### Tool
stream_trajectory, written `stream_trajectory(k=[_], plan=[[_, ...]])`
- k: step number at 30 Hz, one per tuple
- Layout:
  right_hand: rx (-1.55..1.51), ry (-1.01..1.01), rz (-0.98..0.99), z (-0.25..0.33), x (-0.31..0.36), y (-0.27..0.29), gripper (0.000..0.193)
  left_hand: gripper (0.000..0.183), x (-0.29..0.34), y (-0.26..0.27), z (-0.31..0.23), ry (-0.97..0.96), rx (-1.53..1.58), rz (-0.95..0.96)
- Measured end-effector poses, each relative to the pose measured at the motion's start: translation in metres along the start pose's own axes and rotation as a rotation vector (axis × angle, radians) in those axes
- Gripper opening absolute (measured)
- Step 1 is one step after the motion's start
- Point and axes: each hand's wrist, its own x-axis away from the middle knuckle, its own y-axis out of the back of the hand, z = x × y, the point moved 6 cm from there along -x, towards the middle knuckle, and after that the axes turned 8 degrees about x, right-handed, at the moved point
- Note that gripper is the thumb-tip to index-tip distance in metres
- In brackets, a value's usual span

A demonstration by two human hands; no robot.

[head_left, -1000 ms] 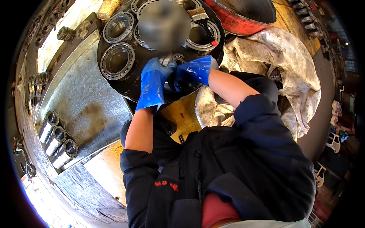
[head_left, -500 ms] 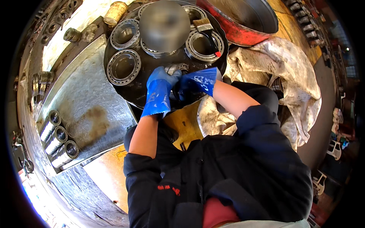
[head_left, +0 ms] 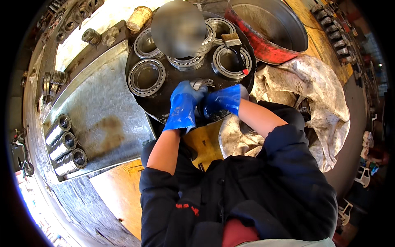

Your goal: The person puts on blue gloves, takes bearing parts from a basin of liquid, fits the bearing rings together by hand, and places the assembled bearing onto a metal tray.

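Both of my hands wear long blue rubber gloves and meet at the near edge of a round dark pan point(head_left: 164, 108). My left hand point(head_left: 186, 95) is closed round a shiny metal bearing ring point(head_left: 202, 83), only partly visible between the gloves. Close beside it is my right hand point(head_left: 210, 103), bent inward at the wrist; its cuff and the shadow hide the fingers. In the pan lie several large roller bearings, one left of my hands point(head_left: 159, 87) and one to the right point(head_left: 218, 74). A paintbrush point(head_left: 233, 45) with a black and red handle rests across the right one.
A red-rimmed basin point(head_left: 263, 48) stands at the far right, above a stained cloth point(head_left: 317, 82). On the left is a metal tray point(head_left: 96, 88) with rows of stacked bearings point(head_left: 66, 145). A dirty yellowish can point(head_left: 139, 18) stands behind. A blurred round patch covers part of the pan.
The whole view has shifted, so the pan and surroundings sit slightly further right in the picture. Both hands stay together at the bearing ring, with little visible change in their hold.
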Motion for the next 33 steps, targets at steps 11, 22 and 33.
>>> stream_trajectory(k=[11,22,33], plan=[[-0.237,0.192,-0.421,0.046,0.021,-0.008,0.022,0.074,-0.001,0.008,0.011,0.017,-0.092,0.002],[-0.417,0.049,0.220,-0.061,-0.009,-0.034,0.033,0.075,0.002,0.000,-0.007,0.012,-0.040,0.050],[0.101,0.076,-0.021,-0.012,-0.022,-0.013,0.022,0.078,0.005,0.009,0.006,-0.057,-0.049,-0.104]])
